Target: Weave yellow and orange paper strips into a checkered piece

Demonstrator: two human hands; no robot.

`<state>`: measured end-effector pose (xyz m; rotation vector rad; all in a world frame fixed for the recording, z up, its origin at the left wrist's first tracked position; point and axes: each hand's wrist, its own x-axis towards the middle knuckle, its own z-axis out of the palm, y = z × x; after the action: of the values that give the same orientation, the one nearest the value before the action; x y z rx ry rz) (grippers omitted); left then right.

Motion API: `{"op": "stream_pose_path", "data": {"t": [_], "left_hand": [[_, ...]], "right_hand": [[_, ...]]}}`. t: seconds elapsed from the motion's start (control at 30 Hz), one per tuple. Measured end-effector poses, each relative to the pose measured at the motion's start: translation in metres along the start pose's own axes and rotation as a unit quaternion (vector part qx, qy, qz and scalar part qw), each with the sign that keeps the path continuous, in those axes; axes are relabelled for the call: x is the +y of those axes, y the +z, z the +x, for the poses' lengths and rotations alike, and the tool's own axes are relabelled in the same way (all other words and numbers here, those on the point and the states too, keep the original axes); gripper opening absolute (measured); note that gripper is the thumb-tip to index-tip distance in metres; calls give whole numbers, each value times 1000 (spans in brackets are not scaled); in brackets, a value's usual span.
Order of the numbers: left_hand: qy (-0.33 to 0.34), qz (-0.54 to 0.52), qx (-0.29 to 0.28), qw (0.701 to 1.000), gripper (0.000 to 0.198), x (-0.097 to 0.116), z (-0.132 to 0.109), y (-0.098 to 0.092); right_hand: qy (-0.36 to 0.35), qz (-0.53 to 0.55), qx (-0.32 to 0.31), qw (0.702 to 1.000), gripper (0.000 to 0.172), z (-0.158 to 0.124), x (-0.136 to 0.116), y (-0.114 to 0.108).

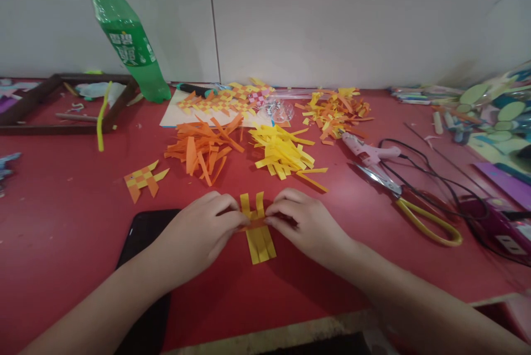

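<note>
Between my hands is a small piece of yellow paper strips (260,245), standing side by side with an orange paper strip (256,224) laid across them. My left hand (213,223) pinches the left end of the orange strip. At its right end, the fingertips of my right hand (305,223) are closed on the same strip. Two yellow strip ends stick up above the orange one. Beyond my hands lie a pile of orange paper strips (199,147) and a pile of yellow paper strips (282,150). A woven paper fish (143,179) rests to the left.
A black phone (145,239) lies under my left forearm. Yellow-handled scissors (427,222), a pink glue gun (369,150) and its cord are at right. A green bottle (133,40) and dark frame (41,129) stand back left. Paper scraps (336,111) lie near the wall.
</note>
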<state>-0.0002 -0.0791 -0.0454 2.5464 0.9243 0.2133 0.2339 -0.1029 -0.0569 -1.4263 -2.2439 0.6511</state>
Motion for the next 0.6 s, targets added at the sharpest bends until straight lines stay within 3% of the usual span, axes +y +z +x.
{"op": "stream_pose_path", "data": {"t": [0.37,0.6], "left_hand": [[15,15,20,1000,22,1,0,2],[22,5,28,999,21,1,-1,3]], "right_hand": [[17,-3,-4,1000,8,-1,-1,1],[-11,1,-8,1000,7,0,-2,-2]]}}
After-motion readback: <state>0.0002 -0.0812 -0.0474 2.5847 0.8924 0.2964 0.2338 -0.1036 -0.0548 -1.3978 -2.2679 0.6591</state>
